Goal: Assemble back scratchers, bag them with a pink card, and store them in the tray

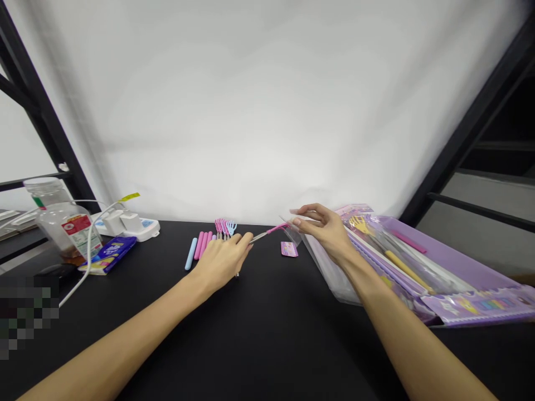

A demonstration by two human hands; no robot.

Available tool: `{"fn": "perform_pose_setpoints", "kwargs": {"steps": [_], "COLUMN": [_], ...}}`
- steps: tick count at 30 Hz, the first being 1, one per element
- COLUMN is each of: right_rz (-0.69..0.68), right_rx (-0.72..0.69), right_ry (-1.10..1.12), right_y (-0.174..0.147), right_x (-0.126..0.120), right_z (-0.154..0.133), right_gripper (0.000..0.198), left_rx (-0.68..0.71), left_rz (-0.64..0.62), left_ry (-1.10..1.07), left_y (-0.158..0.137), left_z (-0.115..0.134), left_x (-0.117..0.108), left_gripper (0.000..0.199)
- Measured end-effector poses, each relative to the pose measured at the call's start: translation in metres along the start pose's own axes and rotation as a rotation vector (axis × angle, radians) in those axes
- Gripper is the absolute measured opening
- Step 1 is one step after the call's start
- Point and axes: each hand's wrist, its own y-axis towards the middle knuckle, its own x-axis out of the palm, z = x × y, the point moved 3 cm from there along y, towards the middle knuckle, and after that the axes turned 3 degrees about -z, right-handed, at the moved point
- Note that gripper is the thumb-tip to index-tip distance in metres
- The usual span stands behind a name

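Observation:
My left hand [223, 256] is closed around a back scratcher, its thin metal rod pointing right to a pink head [276, 228]. At that head, my right hand [321, 225] pinches a small clear plastic sleeve [292, 235]; whether the sleeve still covers the head's tip I cannot tell. Beyond my left hand several back scratchers [199, 245] lie side by side, with pink and blue handles and claw-shaped heads [225, 226]. The hand hides part of them. A small pink printed card [289, 249] lies on the black table between my hands.
Purple printed packaging [443, 250] on the right holds more back scratchers, one with a yellow head [359, 224]. To the left stand a clear plastic jar [62, 217], a white power strip [146, 229] with plugs and cable, and a blue-purple packet [111, 253]. A white wall rises behind.

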Motion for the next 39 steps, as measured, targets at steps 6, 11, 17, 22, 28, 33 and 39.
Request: {"fn": "perform_pose_setpoints", "kwargs": {"steps": [6, 11, 17, 22, 28, 33, 39], "right_rz": [0.041, 0.088, 0.136, 0.125, 0.083, 0.103, 0.148], "right_rx": [-0.039, -0.071, -0.079, -0.063, -0.074, -0.11, -0.076], "right_ry": [0.146, 0.218, 0.283, 0.242, 0.141, 0.081, 0.104], "right_y": [0.0003, 0.0029, 0.0038, 0.0027, 0.0007, 0.0015, 0.0036], "right_x": [-0.002, -0.0057, -0.0053, -0.0031, 0.0013, 0.0007, -0.0029], "right_z": [-0.0045, -0.0032, -0.0024, -0.006, -0.0076, -0.0035, -0.0021], "right_gripper": [0.043, 0.043, 0.042, 0.041, 0.04, 0.038, 0.04], "left_rx": [0.002, -0.02, -0.084, -0.106, -0.119, -0.129, -0.123], "left_rz": [0.002, -0.054, -0.354, -0.355, -0.338, -0.34, -0.332], "left_ry": [-0.052, -0.551, -1.151, -1.149, -1.115, -1.112, -1.179], "left_y": [-0.0013, -0.0027, -0.0048, -0.0047, -0.0049, -0.005, -0.0042], "left_z": [0.0011, -0.002, 0.0043, 0.0043, 0.0003, 0.0005, 0.0007], "left_x": [-0.0037, -0.0069, -0.004, -0.0033, -0.0012, 0.0005, 0.0013], "left_gripper": [0.023, 0.025, 0.04, 0.041, 0.042, 0.04, 0.04]}}
